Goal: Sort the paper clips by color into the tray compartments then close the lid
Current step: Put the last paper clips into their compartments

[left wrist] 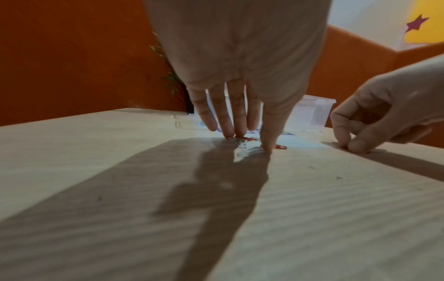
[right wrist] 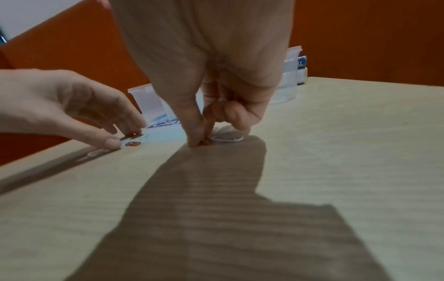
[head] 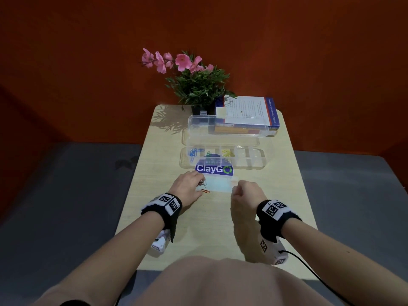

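The clear compartment tray (head: 254, 164) stands mid-table with its lid (head: 227, 125) raised. Its compartments hold blue clips (head: 193, 152), green clips (head: 208, 154) and yellow clips (head: 227, 153). My left hand (head: 202, 184) (left wrist: 250, 143) reaches down with straight fingers that press on a red-orange clip (left wrist: 245, 138), and its thumb touches the table. Another orange clip (head: 205, 191) (left wrist: 281, 147) lies loose beside the thumb. My right hand (head: 234, 189) (right wrist: 200, 143) pinches a small orange clip (right wrist: 206, 142) between thumb and forefinger at the table surface. A white clip (right wrist: 227, 139) lies next to it.
A ClayGo sticker (head: 214, 168) is stuck to the table between hands and tray. Behind the tray stand a potted plant with pink flowers (head: 198, 85) and a stack of books (head: 249, 113). The table's edges (head: 132, 184) drop off on both sides.
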Tool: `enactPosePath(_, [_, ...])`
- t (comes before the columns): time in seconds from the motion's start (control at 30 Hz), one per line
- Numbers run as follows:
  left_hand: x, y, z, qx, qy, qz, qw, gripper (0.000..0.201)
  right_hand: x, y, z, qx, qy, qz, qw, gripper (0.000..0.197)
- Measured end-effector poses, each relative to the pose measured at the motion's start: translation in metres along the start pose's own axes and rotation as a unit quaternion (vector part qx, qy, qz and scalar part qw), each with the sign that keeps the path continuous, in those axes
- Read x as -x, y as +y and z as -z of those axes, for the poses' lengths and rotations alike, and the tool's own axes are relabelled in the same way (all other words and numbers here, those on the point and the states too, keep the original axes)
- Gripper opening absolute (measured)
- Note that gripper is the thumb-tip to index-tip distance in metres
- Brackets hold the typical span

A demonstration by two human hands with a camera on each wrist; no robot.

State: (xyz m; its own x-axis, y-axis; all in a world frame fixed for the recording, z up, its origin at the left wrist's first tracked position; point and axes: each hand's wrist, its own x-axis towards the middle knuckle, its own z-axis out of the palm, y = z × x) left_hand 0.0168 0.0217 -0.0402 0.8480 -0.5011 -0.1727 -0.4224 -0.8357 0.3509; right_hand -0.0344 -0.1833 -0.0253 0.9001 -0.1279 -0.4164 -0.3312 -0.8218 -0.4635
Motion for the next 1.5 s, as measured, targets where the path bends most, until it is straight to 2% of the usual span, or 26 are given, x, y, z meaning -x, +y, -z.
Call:
enactPosePath(0.17, [-0.003, 0.01, 0.004, -0.059, 0.007, -0.025, 0.998, 0.019, -0.002, -0.009, 0.004, 0.055, -0.042, 0.01, 0.998, 0.018])
enactPosePath(0.3, [-0.007, 0.018, 0.007, -0.102, -0.016, -0.041, 0.994, 0.017, -0.005, -0.014, 0.006, 0.065, -0.088, -0.003, 0.994, 0.018])
enactPosePath(0.4, [-0.008, 0.017, 0.008, -0.094, -0.024, -0.046, 0.994, 0.019, -0.008, -0.015, 0.006, 0.055, -0.136, 0.018, 0.989, 0.029])
enactPosePath(0.47, [-0.008, 0.015, 0.007, -0.085, -0.022, -0.053, 0.995, 0.021, -0.009, -0.014, 0.006, 0.024, -0.11, 0.017, 0.993, 0.021])
enactPosePath(0.57, [-0.008, 0.011, 0.007, -0.034, -0.001, -0.035, 0.999, 0.024, -0.011, -0.013, 0.006, -0.082, -0.042, -0.005, 0.996, 0.014])
enactPosePath(0.63, [-0.007, 0.008, 0.006, 0.035, 0.017, 0.0, 0.999, 0.023, -0.012, -0.014, 0.008, -0.194, -0.041, -0.024, 0.98, 0.015])
enactPosePath(0.73, [-0.007, 0.004, 0.007, 0.125, 0.045, 0.052, 0.99, 0.022, -0.01, -0.019, 0.01, -0.347, -0.068, -0.049, 0.934, 0.019])
enactPosePath(0.83, [-0.008, 0.004, 0.011, 0.185, 0.054, 0.092, 0.977, 0.023, -0.01, -0.025, 0.008, -0.429, -0.103, -0.069, 0.895, 0.012])
enactPosePath(0.9, [-0.008, 0.003, 0.013, 0.268, 0.055, 0.129, 0.953, 0.023, -0.011, -0.027, 0.007, -0.44, -0.121, -0.08, 0.886, 0.018])
enactPosePath(0.97, [-0.007, 0.003, 0.012, 0.371, 0.057, 0.171, 0.911, 0.022, -0.011, -0.029, 0.008, -0.461, -0.134, -0.095, 0.872, 0.023])
enactPosePath(1.07, [-0.004, 0.005, 0.014, 0.467, 0.061, 0.21, 0.857, 0.018, -0.008, -0.028, 0.011, -0.545, -0.178, -0.129, 0.809, 0.018])
enactPosePath(1.13, [-0.006, 0.013, 0.022, 0.503, 0.049, 0.213, 0.836, 0.014, -0.006, -0.026, 0.016, -0.564, -0.19, -0.136, 0.792, 0.015])
enactPosePath(1.2, [-0.016, 0.024, 0.033, 0.513, 0.027, 0.196, 0.835, 0.013, -0.004, -0.023, 0.024, -0.553, -0.164, -0.139, 0.805, 0.017])
enactPosePath(1.27, [-0.034, 0.038, 0.044, 0.499, 0.006, 0.164, 0.851, 0.017, -0.005, -0.018, 0.039, -0.539, -0.134, -0.132, 0.821, 0.021])
enactPosePath(1.37, [-0.065, 0.062, 0.053, 0.507, 0.008, 0.154, 0.848, 0.021, -0.013, -0.008, 0.072, -0.552, -0.098, -0.115, 0.82, 0.028])
enactPosePath(1.4, [-0.076, 0.07, 0.054, 0.512, 0.012, 0.163, 0.844, 0.021, -0.017, -0.006, 0.084, -0.565, -0.082, -0.113, 0.813, 0.029])
enactPosePath(1.5, [-0.105, 0.09, 0.059, 0.517, 0.015, 0.197, 0.833, 0.024, -0.031, -0.005, 0.111, -0.64, -0.052, -0.115, 0.758, 0.04])
